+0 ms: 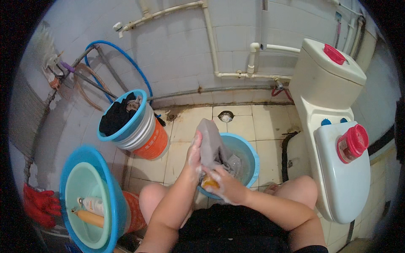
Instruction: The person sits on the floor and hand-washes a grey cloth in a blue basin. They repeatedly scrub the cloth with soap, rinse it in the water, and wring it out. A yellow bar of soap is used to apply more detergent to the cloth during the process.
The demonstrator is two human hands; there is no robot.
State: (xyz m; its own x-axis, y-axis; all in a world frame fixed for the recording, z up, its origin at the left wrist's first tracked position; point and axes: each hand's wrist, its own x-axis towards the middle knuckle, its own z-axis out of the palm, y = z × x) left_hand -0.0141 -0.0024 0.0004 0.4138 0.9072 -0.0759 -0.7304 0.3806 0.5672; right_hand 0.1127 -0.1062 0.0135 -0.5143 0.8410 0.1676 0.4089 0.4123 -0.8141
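Note:
A wet grey cloth garment (209, 141) hangs over the light-blue basin (255, 160) on the floor between my knees. My left hand (194, 152) grips it along its left side, with lather on the palm and wrist. Lower down, my right hand (230, 185) is closed around an orange-yellow bar of soap (209, 182) and presses against the bottom of the cloth. Suds cover this hand too. Cloudy water (242, 164) shows in the basin to the right of the cloth; my hands hide the rest.
At left, a blue basin of dark clothes (116, 118) tops an orange-and-white bucket (152, 141). Nearer, a pale-green basin (86, 168) holding bottles sits in a larger blue basin (67, 162). A toilet (341, 189) with a red-lidded tub (353, 144) stands right. A floor drain (226, 116) lies ahead.

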